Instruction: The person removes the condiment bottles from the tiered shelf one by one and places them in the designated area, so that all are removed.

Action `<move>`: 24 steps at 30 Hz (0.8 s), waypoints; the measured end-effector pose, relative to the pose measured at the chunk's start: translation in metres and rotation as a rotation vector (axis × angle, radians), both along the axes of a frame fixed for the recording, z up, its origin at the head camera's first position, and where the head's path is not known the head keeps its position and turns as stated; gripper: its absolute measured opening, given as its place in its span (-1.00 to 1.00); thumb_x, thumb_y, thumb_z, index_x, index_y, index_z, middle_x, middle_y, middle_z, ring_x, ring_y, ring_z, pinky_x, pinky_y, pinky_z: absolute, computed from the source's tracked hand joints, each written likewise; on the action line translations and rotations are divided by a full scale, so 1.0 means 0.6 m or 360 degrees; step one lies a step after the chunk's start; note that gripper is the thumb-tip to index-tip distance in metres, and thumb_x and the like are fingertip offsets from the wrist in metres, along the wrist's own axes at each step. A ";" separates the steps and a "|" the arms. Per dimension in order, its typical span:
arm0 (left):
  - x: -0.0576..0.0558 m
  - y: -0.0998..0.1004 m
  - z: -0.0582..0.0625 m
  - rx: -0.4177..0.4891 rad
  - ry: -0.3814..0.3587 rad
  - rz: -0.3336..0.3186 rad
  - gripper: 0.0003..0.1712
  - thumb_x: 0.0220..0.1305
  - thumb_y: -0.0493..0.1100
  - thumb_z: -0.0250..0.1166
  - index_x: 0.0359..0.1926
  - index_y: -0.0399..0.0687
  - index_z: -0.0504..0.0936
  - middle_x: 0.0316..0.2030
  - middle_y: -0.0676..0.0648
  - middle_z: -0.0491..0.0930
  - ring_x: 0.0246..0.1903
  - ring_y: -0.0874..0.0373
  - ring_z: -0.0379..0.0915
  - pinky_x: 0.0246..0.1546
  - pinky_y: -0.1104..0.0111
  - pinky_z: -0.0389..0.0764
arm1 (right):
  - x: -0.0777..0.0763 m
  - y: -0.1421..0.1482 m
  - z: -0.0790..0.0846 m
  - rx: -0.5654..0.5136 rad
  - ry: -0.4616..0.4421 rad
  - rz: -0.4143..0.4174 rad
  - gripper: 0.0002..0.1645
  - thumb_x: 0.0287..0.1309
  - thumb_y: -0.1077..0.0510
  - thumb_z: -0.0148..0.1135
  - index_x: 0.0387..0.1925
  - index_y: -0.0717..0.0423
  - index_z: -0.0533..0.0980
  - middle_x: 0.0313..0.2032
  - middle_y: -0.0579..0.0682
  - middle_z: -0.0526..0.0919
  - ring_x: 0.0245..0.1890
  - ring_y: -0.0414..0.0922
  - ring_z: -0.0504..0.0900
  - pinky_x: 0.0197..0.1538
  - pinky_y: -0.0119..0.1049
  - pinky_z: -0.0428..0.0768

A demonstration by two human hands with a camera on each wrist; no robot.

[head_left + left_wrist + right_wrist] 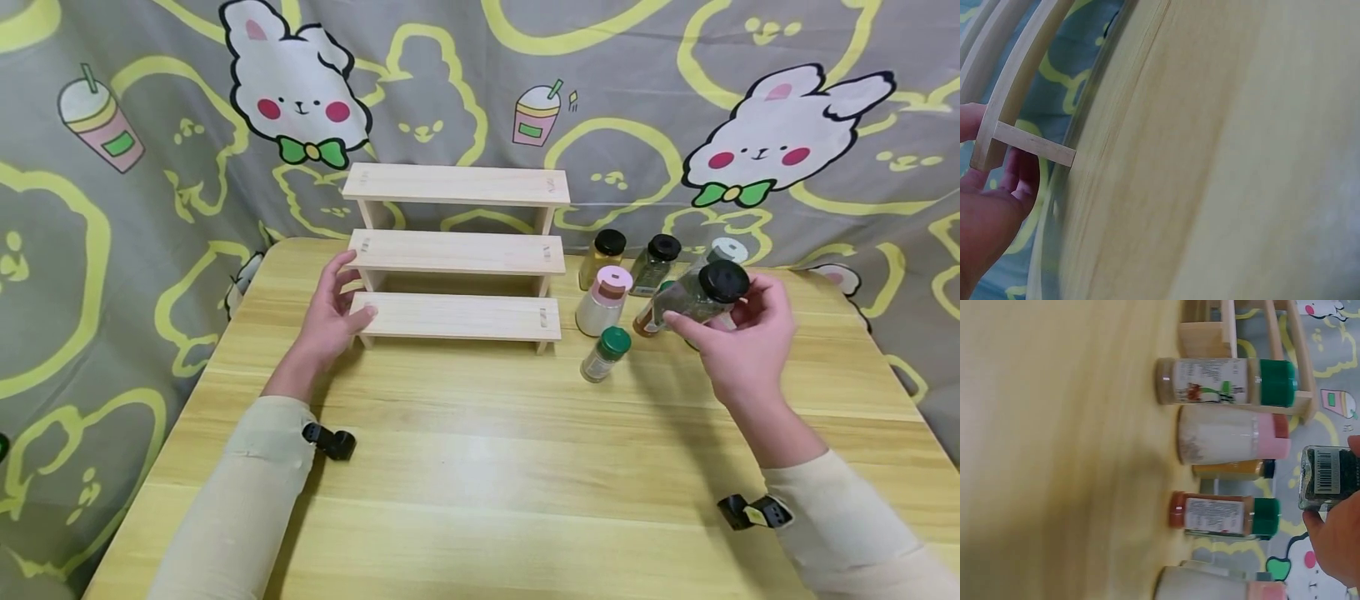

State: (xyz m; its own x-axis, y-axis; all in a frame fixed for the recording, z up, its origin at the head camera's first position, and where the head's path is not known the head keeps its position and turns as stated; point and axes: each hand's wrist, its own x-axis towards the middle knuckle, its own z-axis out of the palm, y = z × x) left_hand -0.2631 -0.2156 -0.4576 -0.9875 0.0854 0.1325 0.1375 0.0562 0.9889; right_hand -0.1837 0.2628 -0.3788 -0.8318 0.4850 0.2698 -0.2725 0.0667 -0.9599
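Note:
On the left, my left hand (330, 304) grips the end of a three-tier wooden spice rack (457, 317). Its thumb lies on the lowest step; in the left wrist view, fingers (1019, 178) curl beneath that step's end. My right hand (750, 333) holds a glass spice jar (697, 296) with a black lid, raised and tilted among the other jars. A barcode label and dark contents show on this jar (1325, 478) in the right wrist view. Nearest below it stands a green-capped jar with reddish contents (1210, 514), partly hidden in the head view.
Right of the rack stand a green-capped shaker (606, 354), a pink-capped white jar (600, 308), a black-lidded yellow jar (600, 258) and another black-lidded jar (654, 265). A pale-capped jar (727, 248) is partly covered by the held one. A patterned curtain (450, 83) hangs behind the wooden table (480, 467).

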 end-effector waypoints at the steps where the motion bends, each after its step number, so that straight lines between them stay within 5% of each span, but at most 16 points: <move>1: 0.000 0.000 0.000 0.0001 -0.0001 -0.0002 0.02 0.22 -0.66 0.14 0.52 0.24 0.10 0.33 -0.24 0.21 0.06 -0.08 0.29 -0.01 0.40 0.43 | 0.002 0.002 -0.005 0.0010 -0.0021 -0.0001 -0.17 -0.48 0.66 0.55 -0.06 0.15 0.48 -0.05 0.06 0.53 -0.15 -0.11 0.51 -0.25 -0.49 0.59; 10: 0.000 -0.001 0.001 0.0013 -0.0003 0.0010 0.03 0.20 -0.67 0.14 0.52 0.25 0.12 0.33 -0.24 0.21 0.05 -0.07 0.30 -0.03 0.41 0.44 | 0.012 0.010 -0.042 0.0014 0.0021 0.0086 -0.19 -0.52 0.73 0.50 -0.09 0.24 0.49 -0.07 0.11 0.53 -0.14 -0.07 0.57 -0.23 -0.45 0.62; 24: 0.000 -0.001 -0.001 -0.0002 -0.0004 0.0009 0.03 0.21 -0.66 0.14 0.52 0.26 0.11 0.33 -0.23 0.21 0.05 -0.08 0.27 0.02 0.39 0.39 | 0.023 0.021 -0.088 0.0261 -0.0324 0.0037 -0.21 -0.40 0.63 0.54 -0.07 0.09 0.48 -0.05 -0.03 0.53 -0.14 -0.15 0.53 -0.19 -0.53 0.57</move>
